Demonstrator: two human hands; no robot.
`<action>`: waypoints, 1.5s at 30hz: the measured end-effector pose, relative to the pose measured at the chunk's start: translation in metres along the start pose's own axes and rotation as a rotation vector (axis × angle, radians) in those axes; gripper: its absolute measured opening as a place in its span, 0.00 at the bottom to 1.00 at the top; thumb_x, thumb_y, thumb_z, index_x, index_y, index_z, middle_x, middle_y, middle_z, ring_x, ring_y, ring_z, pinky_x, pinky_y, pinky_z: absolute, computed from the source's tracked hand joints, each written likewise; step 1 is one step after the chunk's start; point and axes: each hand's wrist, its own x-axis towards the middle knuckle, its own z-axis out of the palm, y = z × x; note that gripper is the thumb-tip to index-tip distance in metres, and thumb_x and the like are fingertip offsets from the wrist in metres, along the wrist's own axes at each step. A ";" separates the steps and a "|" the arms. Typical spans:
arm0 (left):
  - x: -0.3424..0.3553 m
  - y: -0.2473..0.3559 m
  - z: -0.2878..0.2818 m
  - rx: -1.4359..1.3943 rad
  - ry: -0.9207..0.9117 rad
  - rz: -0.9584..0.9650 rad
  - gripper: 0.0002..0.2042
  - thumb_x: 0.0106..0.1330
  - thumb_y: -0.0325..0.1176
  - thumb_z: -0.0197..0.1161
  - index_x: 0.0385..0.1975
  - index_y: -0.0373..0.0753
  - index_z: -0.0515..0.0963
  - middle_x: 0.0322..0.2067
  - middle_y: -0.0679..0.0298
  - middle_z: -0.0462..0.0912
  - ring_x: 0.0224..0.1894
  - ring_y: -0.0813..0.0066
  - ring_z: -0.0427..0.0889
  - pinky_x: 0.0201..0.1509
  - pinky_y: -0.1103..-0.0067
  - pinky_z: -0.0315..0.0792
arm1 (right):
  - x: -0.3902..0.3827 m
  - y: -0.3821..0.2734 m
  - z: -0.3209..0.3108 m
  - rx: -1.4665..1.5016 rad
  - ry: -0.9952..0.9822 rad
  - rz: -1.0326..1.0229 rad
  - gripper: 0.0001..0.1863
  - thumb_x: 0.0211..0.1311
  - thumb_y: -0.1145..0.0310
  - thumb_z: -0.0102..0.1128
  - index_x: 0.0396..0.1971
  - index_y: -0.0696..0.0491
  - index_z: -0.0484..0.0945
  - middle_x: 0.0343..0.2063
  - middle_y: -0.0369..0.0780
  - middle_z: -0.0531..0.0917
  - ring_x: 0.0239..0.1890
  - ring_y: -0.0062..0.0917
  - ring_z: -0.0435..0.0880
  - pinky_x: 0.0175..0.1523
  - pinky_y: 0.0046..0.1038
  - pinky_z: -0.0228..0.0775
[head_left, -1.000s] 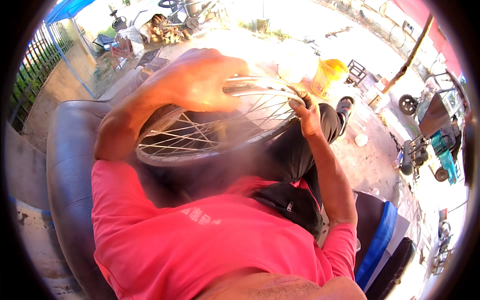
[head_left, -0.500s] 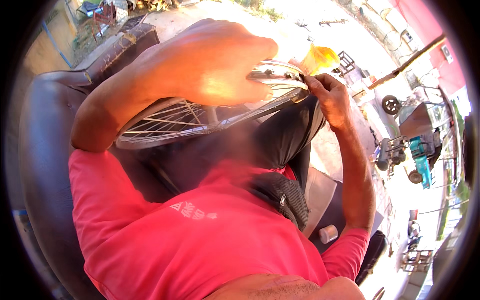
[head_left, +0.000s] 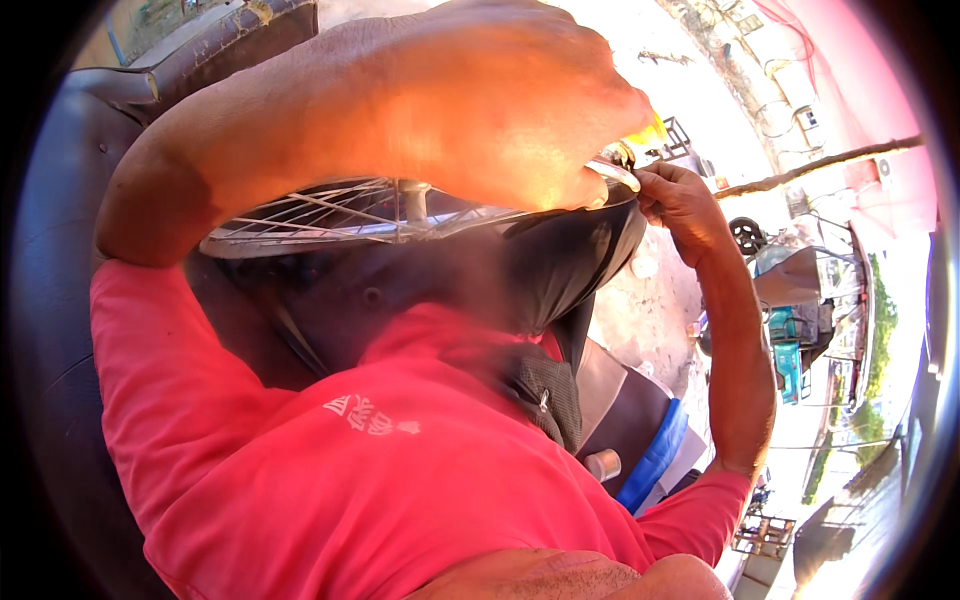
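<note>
A spoked bicycle wheel lies tilted across my lap, its bare metal rim curving away to the right. My left hand reaches over the rim from above, fingers curled round the far side and thumb on the near side; much of the wheel is hidden beneath it. At the rim's right end, my right hand pinches the edge with thumb and bent fingers. Any small piece between those fingertips is too small to make out. Dark trousers show under the wheel.
A dark padded seat curves along my left. By my right elbow are a small round container and a bright blue object. Farther right stand a teal machine and a small black wheel. A long pole slants beyond my right hand.
My left hand has slid right along the rim, closer to my right hand, covering more of it. The view has shifted, and the blue object by my right elbow now shows.
</note>
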 end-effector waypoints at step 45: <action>-0.006 -0.002 -0.004 -0.093 0.051 0.162 0.22 0.54 0.35 0.71 0.50 0.41 0.77 0.38 0.59 0.78 0.43 0.55 0.80 0.47 0.64 0.75 | 0.000 -0.024 0.002 -0.187 0.020 0.023 0.16 0.60 0.57 0.65 0.25 0.56 0.82 0.23 0.32 0.78 0.25 0.17 0.74 0.35 0.23 0.67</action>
